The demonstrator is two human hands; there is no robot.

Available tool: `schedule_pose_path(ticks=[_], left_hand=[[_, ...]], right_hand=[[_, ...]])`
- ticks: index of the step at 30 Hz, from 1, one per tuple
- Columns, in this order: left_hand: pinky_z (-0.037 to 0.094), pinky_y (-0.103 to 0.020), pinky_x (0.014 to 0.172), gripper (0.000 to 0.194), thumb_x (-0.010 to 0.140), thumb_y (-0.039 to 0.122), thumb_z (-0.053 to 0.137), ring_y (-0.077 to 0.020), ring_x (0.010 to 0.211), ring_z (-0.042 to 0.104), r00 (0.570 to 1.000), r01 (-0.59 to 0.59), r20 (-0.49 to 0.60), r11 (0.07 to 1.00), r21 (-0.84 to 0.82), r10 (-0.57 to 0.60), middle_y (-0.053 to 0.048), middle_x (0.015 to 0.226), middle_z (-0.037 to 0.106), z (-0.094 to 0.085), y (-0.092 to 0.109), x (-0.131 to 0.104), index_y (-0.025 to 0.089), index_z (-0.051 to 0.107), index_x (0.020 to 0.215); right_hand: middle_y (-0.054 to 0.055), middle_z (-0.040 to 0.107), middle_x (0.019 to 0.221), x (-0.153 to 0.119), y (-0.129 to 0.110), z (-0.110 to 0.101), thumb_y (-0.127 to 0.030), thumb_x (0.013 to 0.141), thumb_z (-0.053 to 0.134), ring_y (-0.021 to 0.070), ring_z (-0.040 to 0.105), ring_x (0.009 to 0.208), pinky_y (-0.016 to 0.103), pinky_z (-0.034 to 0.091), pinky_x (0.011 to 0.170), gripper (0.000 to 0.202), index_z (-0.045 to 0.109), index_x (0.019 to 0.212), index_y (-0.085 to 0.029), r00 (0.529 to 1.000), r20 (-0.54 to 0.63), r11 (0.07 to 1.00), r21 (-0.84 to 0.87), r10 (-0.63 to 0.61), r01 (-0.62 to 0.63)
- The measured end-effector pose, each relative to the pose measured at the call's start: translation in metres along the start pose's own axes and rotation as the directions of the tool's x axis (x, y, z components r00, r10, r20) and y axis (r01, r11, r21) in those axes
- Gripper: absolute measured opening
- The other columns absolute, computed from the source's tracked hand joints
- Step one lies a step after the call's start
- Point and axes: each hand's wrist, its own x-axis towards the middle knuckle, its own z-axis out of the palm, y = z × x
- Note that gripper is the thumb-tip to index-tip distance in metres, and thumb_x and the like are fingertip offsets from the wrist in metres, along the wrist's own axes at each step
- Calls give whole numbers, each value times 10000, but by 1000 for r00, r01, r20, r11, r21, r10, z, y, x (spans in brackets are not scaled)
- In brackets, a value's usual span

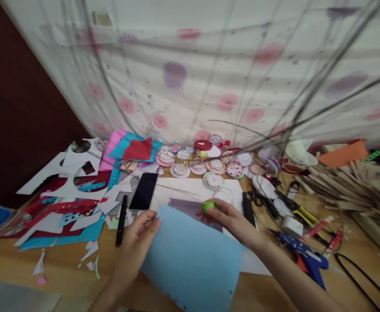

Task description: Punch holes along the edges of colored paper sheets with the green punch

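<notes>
My left hand point(141, 236) pinches the upper left corner of a light blue sheet point(193, 260), which slants down toward me with small marks along its lower edge. In the fingers of my right hand point(224, 216) is a small, rounded, bright green object point(208, 207), held just above the sheet's upper edge; its exact kind is not clear. Under the sheet lie white paper point(173, 186) and a greyish-purple piece point(186, 203), partly covered. A black phone point(144, 190) and a black pen point(121, 220) rest beside my left hand.
Paper scraps point(76, 195) pile up at left. Several decorated paper discs point(198, 164) stand along the back near a patterned curtain point(177, 99). At right lie a blue glue gun point(302, 253), black scissors point(254, 198), yellow-black pliers point(302, 212) and a bundle of wooden sticks point(359, 186).
</notes>
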Motion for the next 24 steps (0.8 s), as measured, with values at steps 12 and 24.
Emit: schedule_pose_path(ticks=[12, 24], left_hand=[[426, -407, 875, 257, 859, 401, 461, -276, 944, 582, 989, -123, 106, 970, 209, 102, -90, 923, 632, 36, -27, -23, 187, 580, 937], [472, -226, 644, 192, 899, 368, 477, -189, 786, 637, 988, -139, 88, 972, 192, 124, -18, 786, 656, 35, -10, -45, 200, 568, 891]], right_hand=[[107, 692, 967, -10, 1, 2, -572, 910, 444, 221, 641, 901, 409, 453, 870, 424, 570, 928, -168, 1000, 5, 984, -180, -1, 2], [78, 607, 1188, -59, -21, 20, -407, 854, 632, 232, 558, 1091, 355, 433, 927, 395, 536, 1197, -237, 989, 104, 894, -426, -104, 139]])
